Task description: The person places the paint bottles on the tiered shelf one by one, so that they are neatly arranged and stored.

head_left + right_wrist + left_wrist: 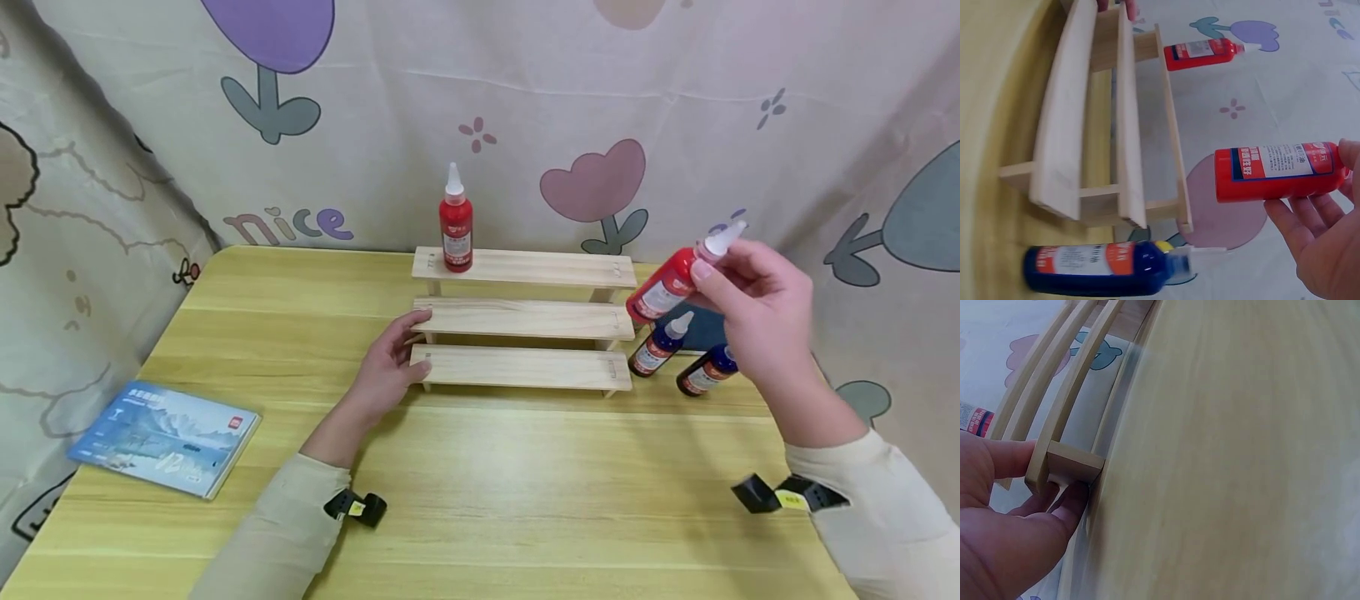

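One table [525, 483], flowered cloth [405, 142] at twelve o'clock; my right hand [768, 312] pinches a red bottle [663, 289] at two, left hand [384, 367] grips a rack [525, 320].

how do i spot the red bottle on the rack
On the table is a wooden rack. At the left end of its top shelf stands the red bottle. It alone is on the rack; the other red bottle is in the right hand.
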The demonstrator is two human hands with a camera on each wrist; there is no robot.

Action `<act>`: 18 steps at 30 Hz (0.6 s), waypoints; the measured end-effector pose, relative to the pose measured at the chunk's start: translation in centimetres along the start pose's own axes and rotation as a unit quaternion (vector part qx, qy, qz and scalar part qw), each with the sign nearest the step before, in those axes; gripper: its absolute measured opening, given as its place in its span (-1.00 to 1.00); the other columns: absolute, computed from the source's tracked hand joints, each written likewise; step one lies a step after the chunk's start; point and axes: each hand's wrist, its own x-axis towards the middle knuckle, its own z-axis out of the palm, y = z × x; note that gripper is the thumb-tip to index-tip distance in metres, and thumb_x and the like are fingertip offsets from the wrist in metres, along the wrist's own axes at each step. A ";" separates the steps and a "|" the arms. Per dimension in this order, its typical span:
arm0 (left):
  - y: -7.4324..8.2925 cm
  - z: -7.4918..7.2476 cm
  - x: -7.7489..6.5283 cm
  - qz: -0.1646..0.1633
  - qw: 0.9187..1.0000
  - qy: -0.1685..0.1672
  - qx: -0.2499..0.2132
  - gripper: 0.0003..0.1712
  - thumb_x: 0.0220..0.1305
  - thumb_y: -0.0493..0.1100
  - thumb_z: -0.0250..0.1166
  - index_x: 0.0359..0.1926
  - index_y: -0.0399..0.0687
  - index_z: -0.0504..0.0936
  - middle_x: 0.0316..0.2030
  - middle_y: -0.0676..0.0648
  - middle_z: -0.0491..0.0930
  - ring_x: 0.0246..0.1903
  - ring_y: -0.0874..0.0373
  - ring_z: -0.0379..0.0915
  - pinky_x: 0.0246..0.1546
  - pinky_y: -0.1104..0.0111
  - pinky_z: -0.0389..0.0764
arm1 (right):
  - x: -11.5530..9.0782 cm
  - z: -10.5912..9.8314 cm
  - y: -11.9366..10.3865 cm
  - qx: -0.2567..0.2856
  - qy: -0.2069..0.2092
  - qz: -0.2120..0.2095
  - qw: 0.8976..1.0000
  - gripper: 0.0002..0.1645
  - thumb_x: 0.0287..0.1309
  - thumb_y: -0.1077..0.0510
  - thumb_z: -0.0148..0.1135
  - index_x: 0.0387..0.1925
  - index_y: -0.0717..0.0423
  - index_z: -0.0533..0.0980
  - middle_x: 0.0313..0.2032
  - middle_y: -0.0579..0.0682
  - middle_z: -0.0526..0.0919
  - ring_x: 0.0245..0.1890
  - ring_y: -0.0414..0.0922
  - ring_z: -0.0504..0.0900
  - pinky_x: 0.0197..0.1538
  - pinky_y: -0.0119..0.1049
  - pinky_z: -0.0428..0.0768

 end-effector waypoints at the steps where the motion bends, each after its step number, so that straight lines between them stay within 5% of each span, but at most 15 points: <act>1: 0.0 0.0 0.0 -0.001 1.000 0.000 0.000 -0.16 0.18 -0.67 0.18 0.42 -0.01 0.35 0.34 -0.15 0.31 0.28 -0.09 0.27 0.37 0.13 0.19 | 0.5 0.2 -0.1 0.004 -0.003 -0.003 1.000 -0.63 0.21 0.36 0.34 0.06 0.34 0.60 -0.08 0.18 0.62 -0.16 -0.05 0.63 -0.20 -0.32 0.64; 8: -0.1 -0.1 0.0 -0.001 1.000 0.001 -0.001 -0.15 0.17 -0.67 0.18 0.42 -0.02 0.35 0.32 -0.18 0.33 0.27 -0.08 0.28 0.36 0.12 0.22 | 3.6 2.0 0.0 0.015 -0.034 -0.014 0.999 -0.63 0.20 0.32 0.36 0.05 0.31 0.62 -0.10 0.19 0.64 -0.16 -0.01 0.65 -0.19 -0.29 0.65; 18: -0.2 -0.1 0.0 -0.001 1.000 0.001 0.008 -0.15 0.18 -0.65 0.19 0.42 0.02 0.35 0.31 -0.17 0.34 0.27 -0.08 0.30 0.37 0.13 0.20 | 6.8 3.6 1.2 -0.047 -0.070 -0.006 0.996 -0.65 0.23 0.23 0.37 0.06 0.15 0.66 -0.11 0.10 0.67 -0.11 -0.02 0.63 -0.19 -0.36 0.66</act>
